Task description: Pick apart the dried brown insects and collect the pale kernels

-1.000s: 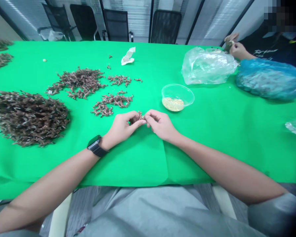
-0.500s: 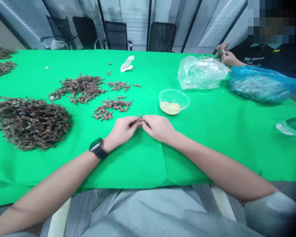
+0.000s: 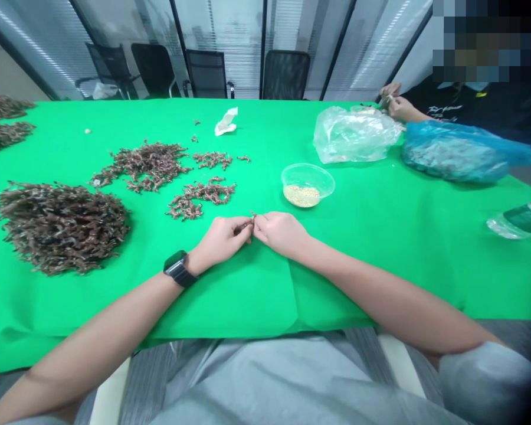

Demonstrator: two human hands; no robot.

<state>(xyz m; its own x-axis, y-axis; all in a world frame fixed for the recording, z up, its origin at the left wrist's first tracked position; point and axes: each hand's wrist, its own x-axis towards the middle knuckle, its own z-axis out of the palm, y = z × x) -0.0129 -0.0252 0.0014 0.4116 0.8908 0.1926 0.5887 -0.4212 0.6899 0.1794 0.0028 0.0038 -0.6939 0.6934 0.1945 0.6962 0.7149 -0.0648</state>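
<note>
Both hands meet above the green cloth near the middle, fingertips together. My left hand (image 3: pixel 221 239), with a dark watch (image 3: pixel 180 268) at its wrist, pinches a small brown knobbly piece (image 3: pixel 253 216). From the other side my right hand (image 3: pixel 284 233) pinches the same piece; most of it is hidden by fingers. Just beyond the left hand lie loose brown pieces (image 3: pixel 207 192) of like look. A clear plastic tub (image 3: pixel 325 186) with pale yellow grains (image 3: pixel 301 196) in its bottom stands beyond the right hand.
Left are a big heap of longer brown pieces (image 3: pixel 62 227) and a smaller pile (image 3: pixel 153 165). Crumpled white paper (image 3: pixel 225 122) lies farther back. On the right are a clear bag (image 3: pixel 354 136), a blue bag (image 3: pixel 460 153) and a bottle (image 3: pixel 520 218). Another person's hands (image 3: pixel 396 103) work behind the bags.
The view has shifted slightly, so the table's things sit a little lower. My right fingers have curled in closer around the brown piece. The piles and tub look the same.
</note>
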